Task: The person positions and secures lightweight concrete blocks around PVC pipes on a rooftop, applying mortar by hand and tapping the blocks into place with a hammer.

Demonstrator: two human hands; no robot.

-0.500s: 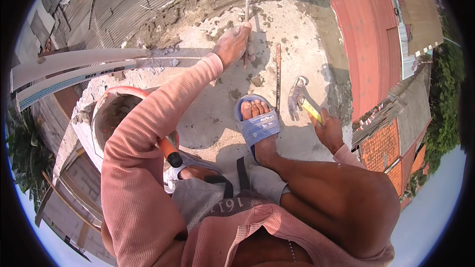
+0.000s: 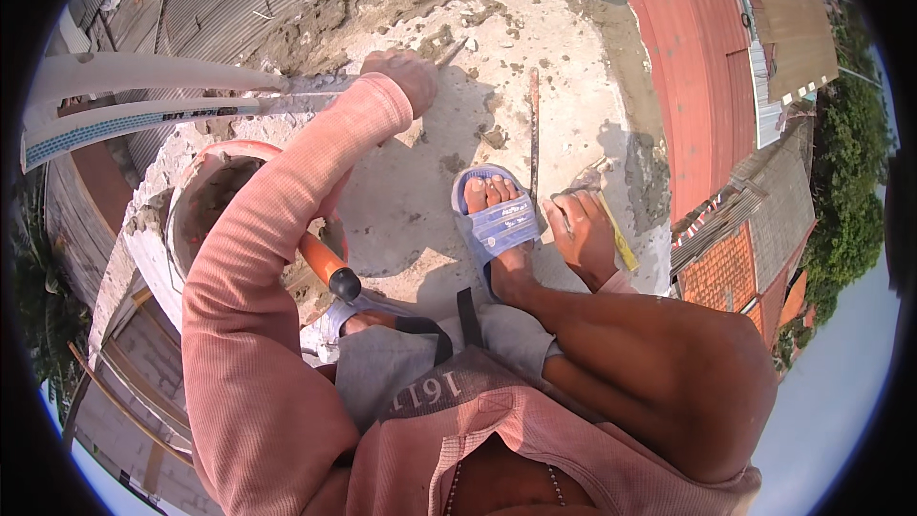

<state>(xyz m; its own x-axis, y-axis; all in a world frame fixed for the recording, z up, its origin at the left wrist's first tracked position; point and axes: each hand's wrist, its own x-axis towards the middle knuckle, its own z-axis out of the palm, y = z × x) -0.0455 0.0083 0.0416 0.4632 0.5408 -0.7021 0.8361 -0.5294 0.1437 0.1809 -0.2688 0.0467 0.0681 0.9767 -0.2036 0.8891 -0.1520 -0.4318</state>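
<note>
Chisel (image 2: 451, 54) clenched in your left hand (image 2: 406, 76), yellow-handled tool (image 2: 611, 229) gripped by your right hand (image 2: 583, 234); concrete slab (image 2: 573, 67) barely chipped.

The person wears a salmon-pink ribbed long-sleeved top (image 2: 258, 325) and grey shorts (image 2: 411, 363) with a dark strap. Pale blue slide sandals (image 2: 497, 225) cover the feet, toes showing.
</note>
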